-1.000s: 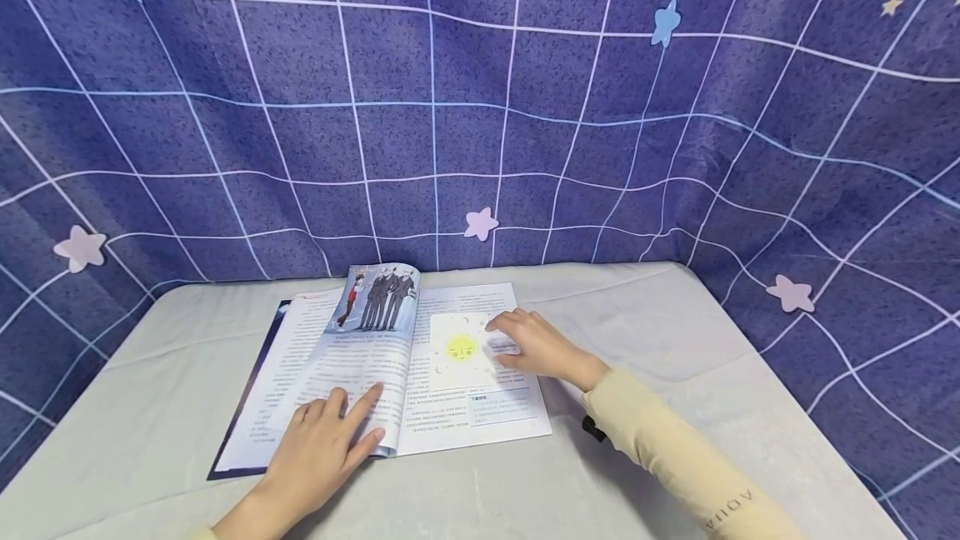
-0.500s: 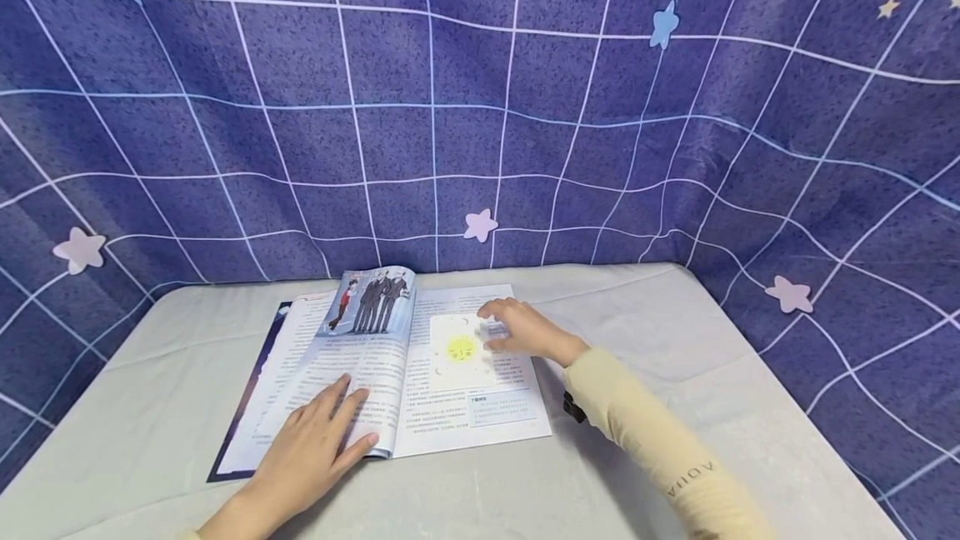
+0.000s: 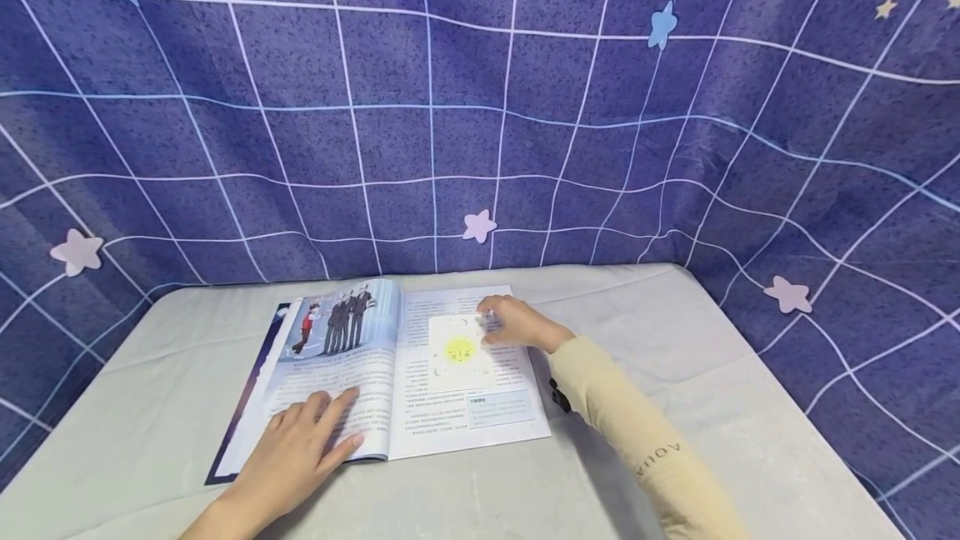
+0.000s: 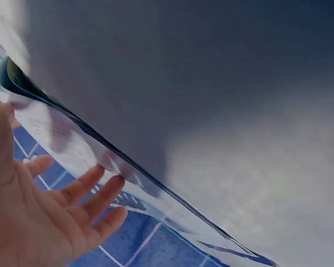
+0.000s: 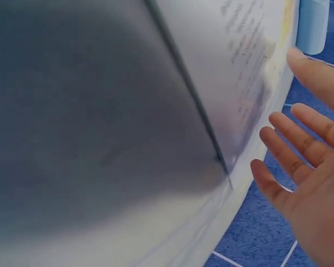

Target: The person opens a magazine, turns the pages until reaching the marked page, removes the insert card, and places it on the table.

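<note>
An open magazine point(image 3: 427, 433) lies on the grey-white covered table, its left page bulging near the fold. My left hand point(image 3: 292, 450) rests on that left page, below a picture of a figure in red and several in dark suits point(image 3: 341, 325); its fingers are spread. On the right page lies a white card point(image 3: 450, 377) with a yellow sleeping sun. My right hand point(image 3: 525, 325) is at the card's upper right corner, fingers slightly bent; whether they touch it I cannot tell. In the right wrist view the fingers point(image 5: 278, 142) look loose, with nothing between them and the thumb.
The magazine's dark blue edge point(image 3: 243, 436) shows beyond the left pages. Behind the table hangs a purple-blue curtain point(image 3: 420, 140) with grid lines and stars. A small black object point(image 3: 557, 395) sits under the right sleeve point(image 3: 622, 432).
The raised left page has come down further to the left, and my left hand has moved left with it. My right hand has shifted a little left and up, while the card stays put.
</note>
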The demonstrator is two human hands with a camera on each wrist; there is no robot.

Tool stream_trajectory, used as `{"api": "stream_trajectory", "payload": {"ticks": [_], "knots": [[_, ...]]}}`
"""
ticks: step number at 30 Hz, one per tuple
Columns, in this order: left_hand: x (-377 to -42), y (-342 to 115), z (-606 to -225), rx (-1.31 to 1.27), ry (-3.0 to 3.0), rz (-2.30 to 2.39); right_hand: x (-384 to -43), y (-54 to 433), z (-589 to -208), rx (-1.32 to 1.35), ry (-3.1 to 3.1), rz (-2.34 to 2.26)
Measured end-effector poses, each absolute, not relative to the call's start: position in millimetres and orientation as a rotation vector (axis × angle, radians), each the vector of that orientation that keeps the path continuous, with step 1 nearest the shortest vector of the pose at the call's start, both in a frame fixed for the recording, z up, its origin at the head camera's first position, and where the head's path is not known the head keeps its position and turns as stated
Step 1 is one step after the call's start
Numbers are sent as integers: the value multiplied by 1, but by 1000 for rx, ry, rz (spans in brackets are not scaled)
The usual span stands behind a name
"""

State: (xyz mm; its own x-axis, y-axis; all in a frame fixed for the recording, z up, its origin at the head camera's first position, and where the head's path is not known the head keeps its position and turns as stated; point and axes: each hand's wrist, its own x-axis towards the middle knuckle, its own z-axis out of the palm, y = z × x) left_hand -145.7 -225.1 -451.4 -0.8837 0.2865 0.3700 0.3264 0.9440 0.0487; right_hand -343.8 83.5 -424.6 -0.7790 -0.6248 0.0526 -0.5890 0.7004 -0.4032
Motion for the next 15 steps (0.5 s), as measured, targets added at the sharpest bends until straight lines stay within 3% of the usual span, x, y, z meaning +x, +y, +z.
{"api": "stream_trajectory", "payload": {"ticks": [15], "knots": [[-154,-247,-456,-613,-2719,-256,-360,84,-442,-1078,2764,-664]]}}
